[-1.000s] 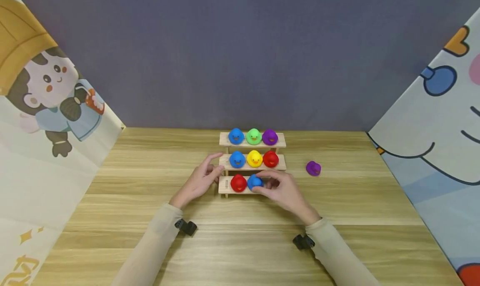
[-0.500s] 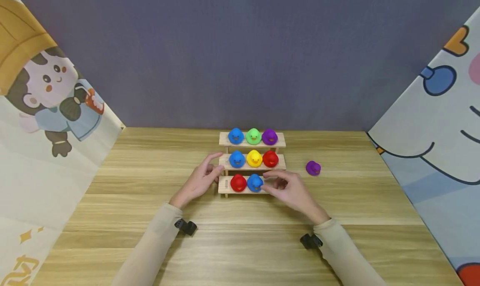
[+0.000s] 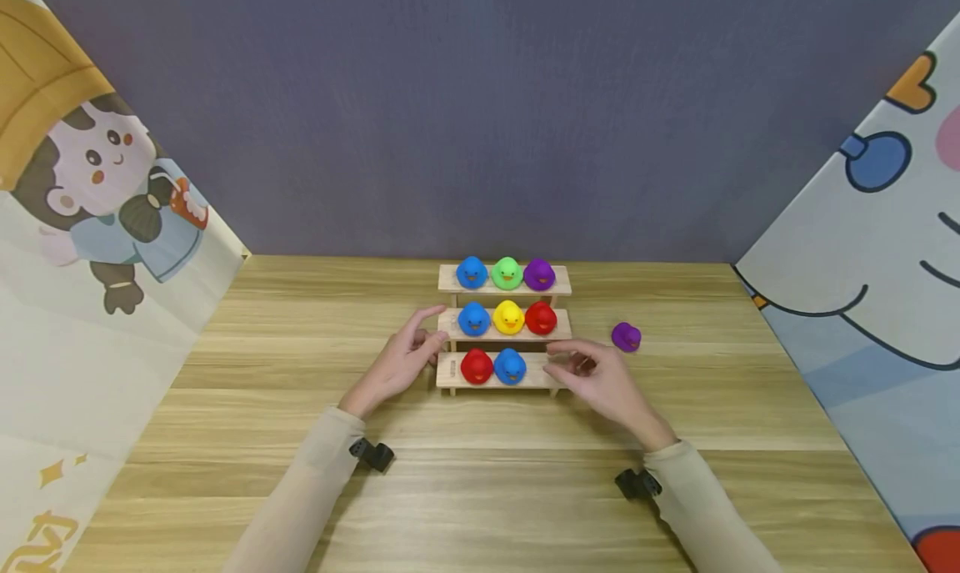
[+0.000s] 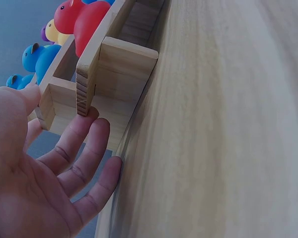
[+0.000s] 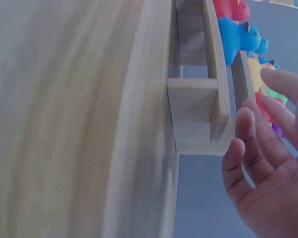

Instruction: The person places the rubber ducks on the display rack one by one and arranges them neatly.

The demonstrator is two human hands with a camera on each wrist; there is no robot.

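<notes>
A three-tier wooden rack (image 3: pixel 504 379) stands mid-table with small rubber ducks on it. The top step carries blue, green and purple ducks, the middle step blue, yellow and red. On the bottom step sit a red duck (image 3: pixel 476 366) and a blue duck (image 3: pixel 510 365), and its right spot is bare. My left hand (image 3: pixel 411 358) rests with straight fingers against the rack's left end (image 4: pixel 124 69). My right hand (image 3: pixel 592 373) hovers by the rack's right end (image 5: pixel 198 109), fingers relaxed and holding nothing. A loose purple duck (image 3: pixel 626 337) lies on the table to the right.
The wooden table (image 3: pixel 480 490) is walled by a grey backdrop behind and cartoon-printed panels at left (image 3: pixel 90 223) and right (image 3: pixel 862 289). Bare tabletop lies in front of the rack and to both sides of it.
My right hand has let go of the blue duck on the bottom step and drawn back to the right. The left hand has stayed put.
</notes>
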